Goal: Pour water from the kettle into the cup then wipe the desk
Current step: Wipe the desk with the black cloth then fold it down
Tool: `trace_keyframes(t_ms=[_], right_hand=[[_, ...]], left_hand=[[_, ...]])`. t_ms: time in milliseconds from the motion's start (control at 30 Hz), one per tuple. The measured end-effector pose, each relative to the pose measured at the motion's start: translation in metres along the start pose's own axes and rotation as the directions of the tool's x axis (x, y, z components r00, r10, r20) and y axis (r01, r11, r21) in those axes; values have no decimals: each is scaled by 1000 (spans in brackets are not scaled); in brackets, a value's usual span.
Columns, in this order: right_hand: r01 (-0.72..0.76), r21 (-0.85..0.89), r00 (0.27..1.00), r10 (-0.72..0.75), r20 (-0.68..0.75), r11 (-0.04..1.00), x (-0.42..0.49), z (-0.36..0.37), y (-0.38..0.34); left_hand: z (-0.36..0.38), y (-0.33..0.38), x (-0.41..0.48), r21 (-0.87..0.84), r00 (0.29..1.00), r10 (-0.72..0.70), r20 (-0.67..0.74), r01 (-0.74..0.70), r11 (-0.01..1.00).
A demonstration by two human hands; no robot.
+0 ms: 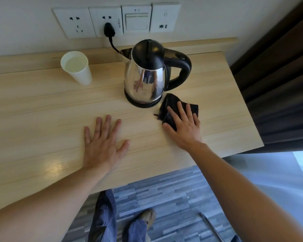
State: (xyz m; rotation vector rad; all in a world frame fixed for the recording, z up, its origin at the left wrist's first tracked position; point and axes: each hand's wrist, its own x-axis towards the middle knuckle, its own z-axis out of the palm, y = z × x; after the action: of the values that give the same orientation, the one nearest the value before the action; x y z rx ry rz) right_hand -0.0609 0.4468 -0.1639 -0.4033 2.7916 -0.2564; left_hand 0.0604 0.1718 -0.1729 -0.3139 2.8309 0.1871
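Both my hands flat on the worktop (42, 109), rag under the right one.

Left hand (101, 145) is spread and empty, right hand (184, 124) presses open fingers on the black cloth (171, 105) just beside the kettle (147, 74); farther back the paper cup (77, 67) sits full of water.

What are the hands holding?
Nothing is gripped. The right hand lies flat on the crumpled black cloth; the left hand lies flat on the light wooden desk.

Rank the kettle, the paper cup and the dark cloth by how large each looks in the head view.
1. kettle, clearly the largest.
2 and 3. paper cup and dark cloth: too close to rank, since the right hand covers part of the cloth.
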Motion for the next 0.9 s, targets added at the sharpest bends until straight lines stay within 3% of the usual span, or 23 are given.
trace_keyframes(t_ms=[200,367,467,533,567,600,633,667,700,733,800,900], right_hand=[[39,12,998,-39,49,999,-63,15,4],[71,139,995,-61,-79,988,-117,37,2],[65,201,992,-41,-120,977,-145,41,-10],[-37,333,997,58,-54,942,-162,24,-27],[-126,478,991,127,31,869,-171,12,-35],[-220,673,975,175,134,706,-179,-2,-45],[-309,850,950,186,252,426,-186,-14,-55],[-376,921,921,151,359,102,-193,-27,-65],[-431,885,890,78,449,-179,-199,-38,-78],[-473,804,863,-5,506,-360,-205,-48,-90],[-538,674,829,-174,531,-506,-212,-66,-119],[-561,649,828,-326,457,-514,-212,-77,-160]], left_hand=[[1,0,-1,-25,1000,-4,-22,4,1000],[-4,2,-3,-16,1000,-8,10,8,1000],[-12,0,2,-44,992,-8,127,13,999],[-26,-6,4,-110,969,24,248,3,994],[-34,-10,1,-182,962,44,269,6,983],[-46,-13,-6,-281,968,51,246,21,959],[-56,-14,-18,-395,977,46,207,41,918],[-68,-13,-36,-533,981,43,189,66,844],[-77,-10,-56,-678,977,44,210,114,726],[-83,-6,-78,-791,961,42,274,200,578],[-92,-4,-113,-872,892,52,448,424,243],[-108,-21,-141,-790,800,198,566,595,-148]])
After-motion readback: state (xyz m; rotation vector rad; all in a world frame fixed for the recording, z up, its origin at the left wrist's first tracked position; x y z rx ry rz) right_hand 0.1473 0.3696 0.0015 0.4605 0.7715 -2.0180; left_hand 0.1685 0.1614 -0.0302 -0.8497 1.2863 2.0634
